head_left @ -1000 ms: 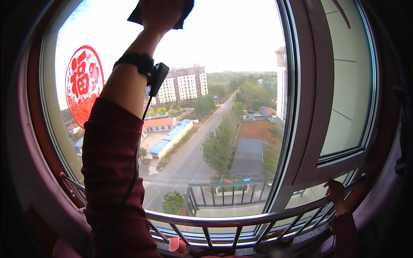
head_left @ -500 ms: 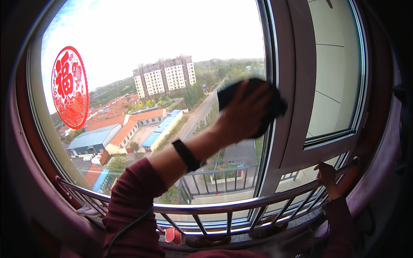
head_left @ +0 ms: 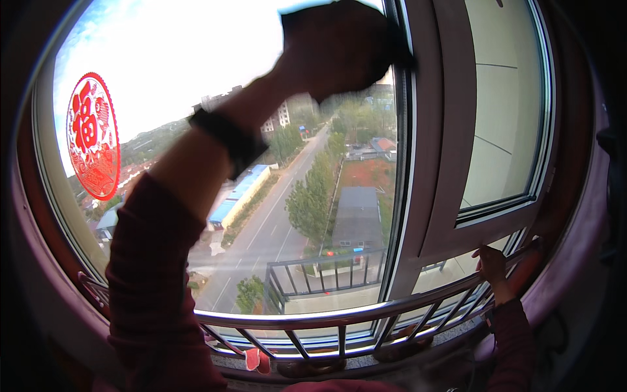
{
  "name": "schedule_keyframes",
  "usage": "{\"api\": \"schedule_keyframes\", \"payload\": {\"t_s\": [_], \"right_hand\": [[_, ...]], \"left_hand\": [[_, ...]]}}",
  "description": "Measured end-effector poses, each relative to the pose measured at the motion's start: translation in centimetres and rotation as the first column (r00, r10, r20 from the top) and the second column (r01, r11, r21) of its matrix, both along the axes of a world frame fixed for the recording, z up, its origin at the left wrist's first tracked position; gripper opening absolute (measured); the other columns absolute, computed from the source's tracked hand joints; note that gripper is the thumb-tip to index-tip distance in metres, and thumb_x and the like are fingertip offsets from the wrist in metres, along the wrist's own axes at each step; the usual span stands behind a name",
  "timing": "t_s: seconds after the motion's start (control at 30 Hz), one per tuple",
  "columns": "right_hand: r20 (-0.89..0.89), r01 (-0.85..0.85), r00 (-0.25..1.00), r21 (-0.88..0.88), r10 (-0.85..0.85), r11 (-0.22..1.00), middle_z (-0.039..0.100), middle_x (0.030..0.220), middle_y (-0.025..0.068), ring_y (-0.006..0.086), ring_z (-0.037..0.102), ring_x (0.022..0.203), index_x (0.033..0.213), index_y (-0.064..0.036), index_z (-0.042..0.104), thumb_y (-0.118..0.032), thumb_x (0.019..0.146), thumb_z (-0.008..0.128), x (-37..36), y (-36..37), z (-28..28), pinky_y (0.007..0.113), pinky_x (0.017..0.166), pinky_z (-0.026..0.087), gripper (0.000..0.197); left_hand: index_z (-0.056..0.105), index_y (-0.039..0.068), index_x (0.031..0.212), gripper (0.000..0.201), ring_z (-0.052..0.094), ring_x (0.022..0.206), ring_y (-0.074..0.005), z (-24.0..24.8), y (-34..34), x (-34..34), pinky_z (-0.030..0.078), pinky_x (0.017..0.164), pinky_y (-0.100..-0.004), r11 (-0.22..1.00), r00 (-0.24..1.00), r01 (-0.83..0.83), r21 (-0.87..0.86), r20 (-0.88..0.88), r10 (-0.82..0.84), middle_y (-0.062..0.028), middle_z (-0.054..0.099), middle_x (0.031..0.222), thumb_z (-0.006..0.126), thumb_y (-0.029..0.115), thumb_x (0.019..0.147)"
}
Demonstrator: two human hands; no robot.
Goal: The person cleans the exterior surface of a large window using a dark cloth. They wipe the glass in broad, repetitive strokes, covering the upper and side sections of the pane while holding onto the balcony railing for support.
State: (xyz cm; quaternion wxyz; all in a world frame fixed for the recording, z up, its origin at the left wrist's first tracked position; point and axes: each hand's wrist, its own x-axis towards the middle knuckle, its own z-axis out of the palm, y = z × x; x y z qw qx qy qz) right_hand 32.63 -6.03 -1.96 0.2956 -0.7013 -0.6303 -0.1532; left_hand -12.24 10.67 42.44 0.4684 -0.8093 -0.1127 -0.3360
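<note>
My left hand reaches up high on the big window pane, dark against the bright sky. It holds a black cloth to the glass, near the pane's right edge. A dark band circles that wrist. Lower right, my right hand is at the metal railing, its fingers curled in front of the lower window frame. What those fingers hold, if anything, is hidden.
A round red paper-cut decoration sticks to the left of the pane. The narrower sash stands right of it. Below the rail hangs a small red-and-white item. Outside lie a road, trees and buildings far below.
My left hand has slid the black cloth upward and a little left over the glass. My right hand stays at the railing. The view has shifted slightly.
</note>
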Motion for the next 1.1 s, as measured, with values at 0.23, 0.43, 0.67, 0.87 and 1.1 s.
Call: {"api": "schedule_keyframes", "payload": {"t_s": [0.23, 0.43, 0.67, 0.87, 1.1], "right_hand": [[-0.075, 0.009, 0.997, -0.036, -0.012, 0.999, 0.060, 0.054, -0.0021, 0.0217, 0.064, 0.052, 0.092, -0.0159, 0.064, -0.025, 0.102, 0.043, 0.2, 0.1, 0.2, 0.038, 0.056, 0.052, 0.025], [-0.021, 0.046, 0.999, -0.111, -0.049, 0.993, 0.059, 0.055, -0.0016, 0.0208, 0.063, 0.052, 0.094, -0.0163, 0.062, -0.029, 0.107, 0.040, 0.5, 0.4, 0.1, 0.038, 0.055, 0.050, 0.028], [0.030, -0.029, 0.999, -0.062, 0.031, 0.998, 0.061, 0.059, -0.0004, 0.0199, 0.062, 0.050, 0.100, -0.0136, 0.062, -0.017, 0.099, 0.054, 1.6, 0.5, -0.6, 0.037, 0.056, 0.051, 0.009], [0.165, -0.024, 0.986, -0.042, 0.030, 0.999, 0.063, 0.065, 0.0008, 0.0194, 0.065, 0.054, 0.101, -0.0138, 0.062, -0.009, 0.083, 0.066, 2.3, 0.5, -1.0, 0.037, 0.057, 0.051, 0.019], [-0.117, -0.010, 0.993, -0.044, 0.005, 0.999, 0.060, 0.059, 0.0021, 0.0182, 0.060, 0.047, 0.093, -0.0121, 0.064, -0.030, 0.103, 0.046, 2.7, 0.9, -1.3, 0.036, 0.054, 0.050, 0.027]], "left_hand": [[0.069, 0.011, 0.117, 0.030, 0.067, 0.117, -0.0227, 15.1, 2.2, -10.5, 0.054, 0.102, -0.0399, 0.589, 0.965, -0.046, 0.807, 0.189, -0.183, -0.0024, 0.072, 0.126, 0.060, 0.006, 0.089], [0.072, 0.016, 0.115, 0.028, 0.069, 0.108, -0.0228, 6.3, 0.6, -5.9, 0.053, 0.097, -0.0397, 0.505, 0.948, 0.071, 0.860, 0.099, -0.303, -0.0017, 0.072, 0.125, 0.063, 0.009, 0.090], [0.075, 0.029, 0.117, 0.029, 0.025, 0.156, -0.0275, -17.8, -0.7, 0.3, 0.011, 0.124, -0.0688, 0.986, 0.982, -0.110, 0.121, -0.137, 0.126, -0.0007, 0.043, 0.161, 0.064, 0.043, 0.093], [0.057, 0.030, 0.147, 0.055, 0.025, 0.157, -0.0236, -31.9, -0.6, -4.4, 0.008, 0.129, -0.0589, 0.997, 0.773, -0.014, 0.073, -0.632, 0.057, 0.0018, 0.036, 0.166, 0.060, 0.044, 0.093], [0.057, 0.026, 0.146, 0.060, 0.039, 0.148, -0.0236, -27.2, 0.5, -13.0, 0.018, 0.128, -0.0511, 0.992, 0.861, 0.066, 0.108, -0.509, -0.002, -0.0006, 0.046, 0.158, 0.063, 0.039, 0.088]]}}
